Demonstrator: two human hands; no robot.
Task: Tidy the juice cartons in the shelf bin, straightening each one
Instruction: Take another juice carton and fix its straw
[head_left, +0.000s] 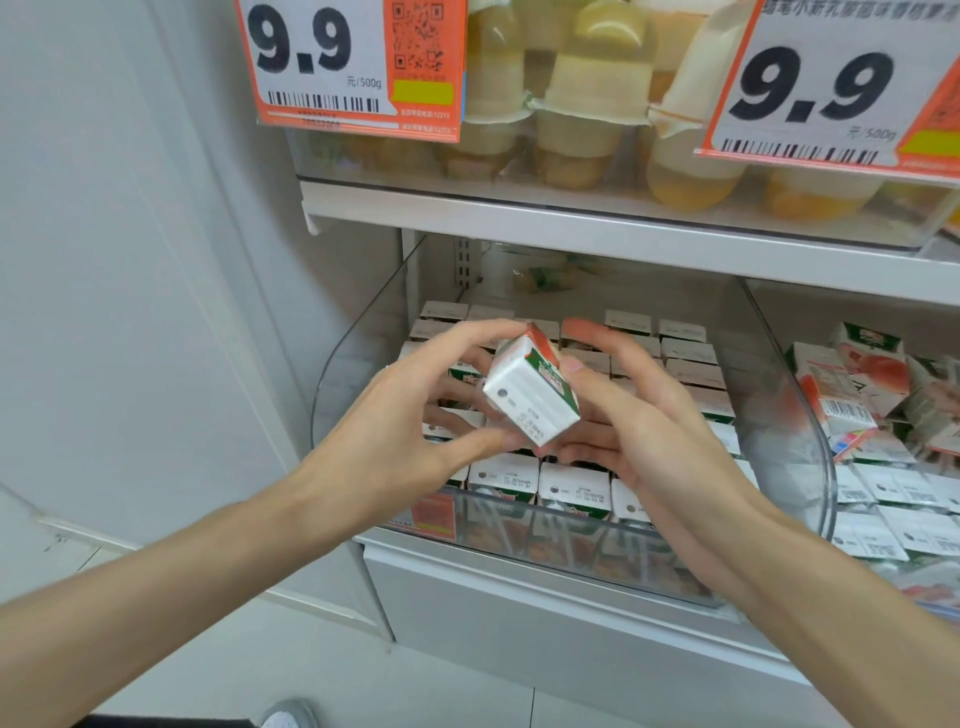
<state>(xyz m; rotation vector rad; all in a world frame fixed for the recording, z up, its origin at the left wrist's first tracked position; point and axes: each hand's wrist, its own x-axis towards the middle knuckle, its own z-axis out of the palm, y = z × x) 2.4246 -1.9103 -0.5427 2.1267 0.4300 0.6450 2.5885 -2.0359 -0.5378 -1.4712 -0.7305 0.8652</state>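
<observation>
A small white juice carton (530, 395) with green and red print is held tilted above a clear plastic shelf bin (800, 467). My left hand (410, 415) grips it from the left, fingers curled over its top and thumb under its near corner. My right hand (639, 415) holds its right side, thumb on the printed face and fingers beneath. Inside the bin several cartons (571, 488) stand upright in rows, white tops showing. The hands hide the middle rows.
A neighbouring bin at the right holds several cartons (852, 384) lying jumbled. The shelf (623, 228) above carries jelly cups and two orange price signs (353, 67). A grey wall panel stands to the left. A shoe tip (291, 714) shows on the floor.
</observation>
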